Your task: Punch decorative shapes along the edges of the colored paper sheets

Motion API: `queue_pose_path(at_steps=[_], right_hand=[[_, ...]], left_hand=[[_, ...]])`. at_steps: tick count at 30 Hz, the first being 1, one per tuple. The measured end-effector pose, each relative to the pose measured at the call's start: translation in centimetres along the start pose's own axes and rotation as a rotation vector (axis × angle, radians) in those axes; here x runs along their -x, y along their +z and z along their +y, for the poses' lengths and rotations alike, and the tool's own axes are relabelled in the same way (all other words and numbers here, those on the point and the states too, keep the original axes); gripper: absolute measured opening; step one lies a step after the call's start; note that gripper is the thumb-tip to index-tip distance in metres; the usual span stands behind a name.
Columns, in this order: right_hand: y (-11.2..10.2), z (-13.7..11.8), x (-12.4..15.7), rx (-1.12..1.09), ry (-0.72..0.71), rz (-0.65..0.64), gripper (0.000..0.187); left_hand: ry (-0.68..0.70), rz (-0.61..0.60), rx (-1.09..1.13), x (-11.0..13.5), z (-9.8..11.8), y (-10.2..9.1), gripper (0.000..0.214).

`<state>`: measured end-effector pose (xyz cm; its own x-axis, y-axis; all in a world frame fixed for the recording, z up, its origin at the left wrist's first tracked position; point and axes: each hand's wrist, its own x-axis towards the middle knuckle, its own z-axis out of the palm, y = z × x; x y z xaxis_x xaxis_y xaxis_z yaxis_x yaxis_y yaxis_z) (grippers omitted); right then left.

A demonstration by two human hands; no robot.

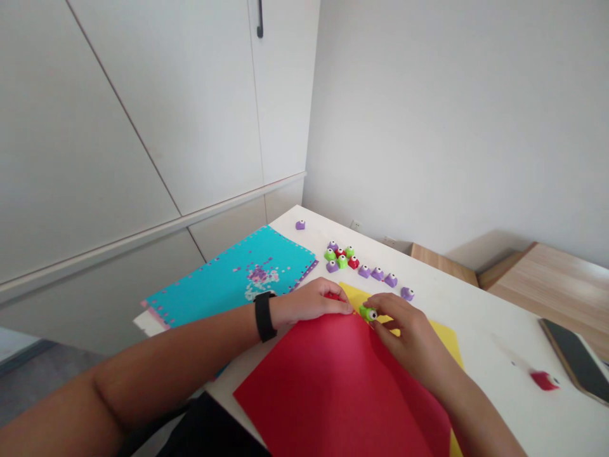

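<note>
My right hand [404, 327] grips a small green craft paper punch [368, 313] with a white top, between thumb and fingers, at the far corner of a red paper sheet [333, 381]. My left hand [316, 301] pinches that sheet's far edge, just left of the punch. A black band circles the left wrist. Under the red sheet lies a yellow sheet [447, 336], showing along the far and right sides. Whether the punch's slot is around the paper edge is hidden by my fingers.
Turquoise paper [204, 279] with a punched border carries a pile of paper bits [259, 274] at the left. Several purple, green and red punches [342, 261] stand at the back. A red punch [543, 380] and a phone [575, 358] lie at the right. Cabinets and a wall border the table.
</note>
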<state>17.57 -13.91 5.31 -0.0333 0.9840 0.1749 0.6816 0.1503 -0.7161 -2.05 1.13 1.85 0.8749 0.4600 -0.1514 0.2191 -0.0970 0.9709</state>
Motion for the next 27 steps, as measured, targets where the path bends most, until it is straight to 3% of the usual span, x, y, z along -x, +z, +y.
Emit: queue_pose_path(at_steps=[7, 17, 27], right_hand=[[-0.09, -0.12, 0.04, -0.03, 0.018, 0.009, 0.031], [0.15, 0.26, -0.19, -0.07, 0.103, -0.003, 0.023], [0.32, 0.84, -0.51, -0.111, 0.119, 0.023, 0.021]], left_hand=[[-0.003, 0.027, -0.017, 0.07, 0.15, 0.02, 0.029], [0.14, 0.079, -0.208, -0.33, -0.71, -0.17, 0.029], [0.219, 0.114, -0.234, -0.13, -0.42, -0.03, 0.025]])
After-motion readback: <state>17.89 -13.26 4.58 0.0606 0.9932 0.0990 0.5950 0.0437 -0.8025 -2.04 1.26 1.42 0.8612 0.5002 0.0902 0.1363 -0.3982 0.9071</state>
